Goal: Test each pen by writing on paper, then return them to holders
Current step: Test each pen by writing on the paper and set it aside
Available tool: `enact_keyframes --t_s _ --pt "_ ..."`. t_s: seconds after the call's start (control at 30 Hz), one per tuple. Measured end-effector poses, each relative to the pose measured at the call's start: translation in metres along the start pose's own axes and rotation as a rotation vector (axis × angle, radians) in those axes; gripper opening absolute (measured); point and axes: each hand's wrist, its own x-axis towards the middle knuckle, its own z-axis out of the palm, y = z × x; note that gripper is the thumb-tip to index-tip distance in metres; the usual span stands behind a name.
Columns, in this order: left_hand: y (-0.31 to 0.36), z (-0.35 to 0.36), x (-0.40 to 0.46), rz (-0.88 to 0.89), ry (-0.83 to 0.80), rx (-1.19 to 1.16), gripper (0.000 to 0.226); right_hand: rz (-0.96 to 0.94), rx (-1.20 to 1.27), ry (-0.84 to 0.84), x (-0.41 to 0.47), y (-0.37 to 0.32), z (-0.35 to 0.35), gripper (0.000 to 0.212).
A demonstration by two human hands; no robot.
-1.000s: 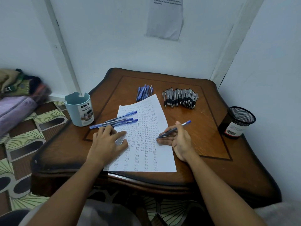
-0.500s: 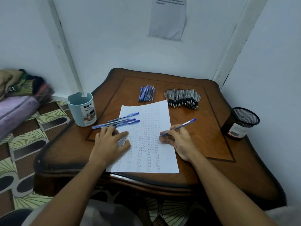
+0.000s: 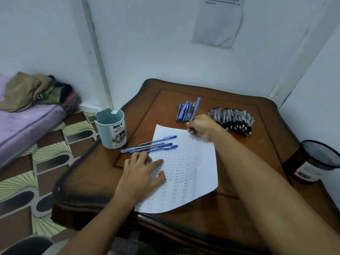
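Up top, the right hand (image 3: pixel 202 127) pinches a slim blue pen (image 3: pixel 196 107); the left hand (image 3: pixel 141 173) lies flat on lined paper (image 3: pixel 198 162).

Notice sheet (image 3: pixel 219 21) on wall; clothes (image 3: pixel 35 91) on purple mattress (image 3: pixel 22 124).

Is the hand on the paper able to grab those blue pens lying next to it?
Probably yes. The left hand rests flat on the paper, and the three blue pens lie just beyond its fingertips with nothing between them.
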Motion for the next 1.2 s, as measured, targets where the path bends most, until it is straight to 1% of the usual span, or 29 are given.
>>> enact_keyframes --t_s 0.07,0.13,0.2,0.3,0.5,0.63,0.73,0.8,0.87,0.9,1.03,1.2 --pt "-0.001 0.0 0.0 -0.009 -0.024 0.007 0.05 -0.057 -0.094 0.079 0.025 -0.006 0.002 0.005" --pt "-0.001 0.0 0.0 -0.014 -0.014 -0.001 0.047 -0.102 -0.183 0.143 0.047 -0.009 0.003 0.012" --pt "-0.001 0.0 0.0 -0.015 0.0 -0.013 0.046 -0.106 -0.267 0.186 0.065 -0.011 0.004 0.015" --pt "-0.004 0.0 0.0 -0.016 -0.019 -0.012 0.047 -0.097 -0.375 0.24 0.081 -0.012 0.006 0.022" --pt "-0.004 0.0 -0.001 -0.015 -0.003 -0.009 0.043 -0.132 -0.598 0.339 0.08 -0.016 0.01 0.03" --pt "-0.003 0.0 -0.001 -0.022 0.003 -0.02 0.042 -0.155 -0.709 0.374 0.074 -0.019 0.01 0.019" --pt "-0.004 -0.002 0.0 -0.028 -0.006 -0.021 0.044 -0.182 -0.776 0.389 0.066 -0.022 0.01 0.03" --pt "-0.004 -0.002 -0.001 -0.031 -0.015 -0.026 0.044 -0.227 -0.808 0.389 0.059 -0.022 0.012 0.025" --pt "-0.004 -0.002 -0.001 -0.03 -0.022 -0.036 0.044 -0.316 -0.824 0.361 0.049 -0.021 0.014 0.017" --pt "-0.004 -0.002 -0.001 -0.03 -0.023 -0.039 0.044 -0.363 -0.837 0.317 0.043 -0.018 0.016 0.019" --pt "-0.002 -0.003 0.0 -0.036 -0.019 -0.038 0.042 -0.525 -0.851 0.063 0.007 0.001 0.03 0.02" --pt "-0.003 -0.002 -0.002 -0.039 -0.018 -0.027 0.043 -0.582 -0.908 -0.071 -0.013 0.017 0.042 0.027"
